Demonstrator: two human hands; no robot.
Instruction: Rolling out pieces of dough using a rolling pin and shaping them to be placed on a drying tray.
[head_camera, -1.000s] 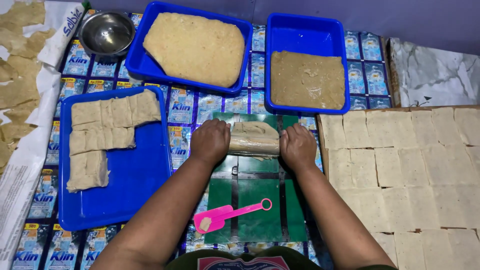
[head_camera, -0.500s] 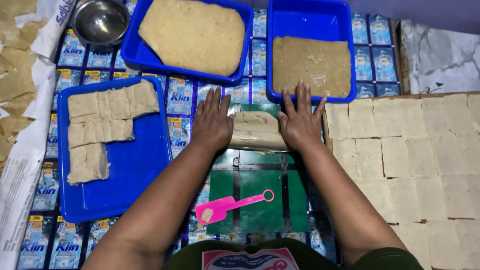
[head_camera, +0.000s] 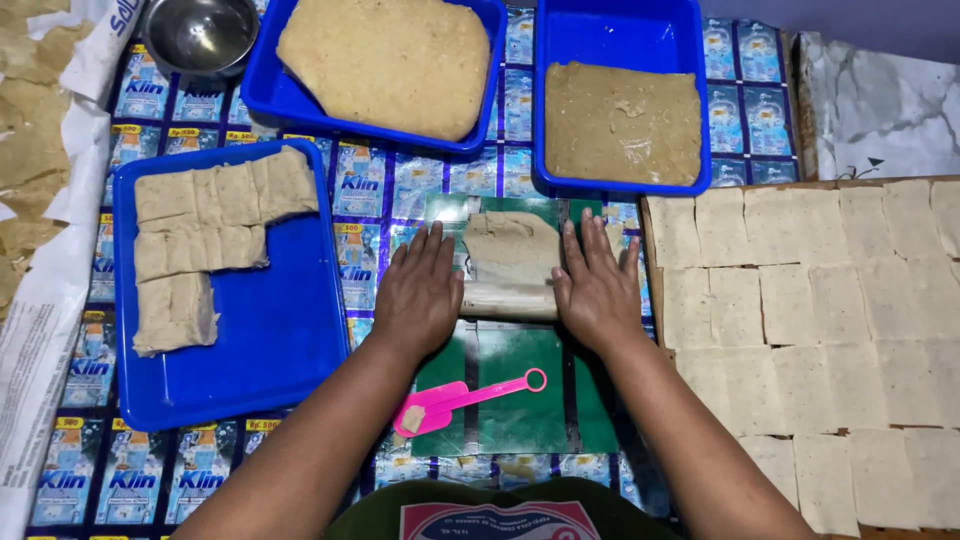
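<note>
A thin beige sheet (head_camera: 512, 245) lies on a green mat (head_camera: 520, 385), its near edge rolled into a short tube (head_camera: 508, 300). My left hand (head_camera: 420, 290) rests flat with fingers spread at the tube's left end. My right hand (head_camera: 595, 285) lies flat at its right end. Both palms press the ends of the roll. A pink plastic spatula (head_camera: 465, 398) lies on the mat nearer me, with a smear of paste on its blade.
A blue tray (head_camera: 290, 350) on the left holds several beige blocks (head_camera: 205, 235). Two blue tubs at the back hold pale dough (head_camera: 380, 60) and brown paste (head_camera: 620, 125). A steel bowl (head_camera: 200, 35) stands far left. Square sheets (head_camera: 820, 320) cover a board on the right.
Both hands have slid away from me with the roll, and the fingers have opened out flat. The sheet is rolled further up.
</note>
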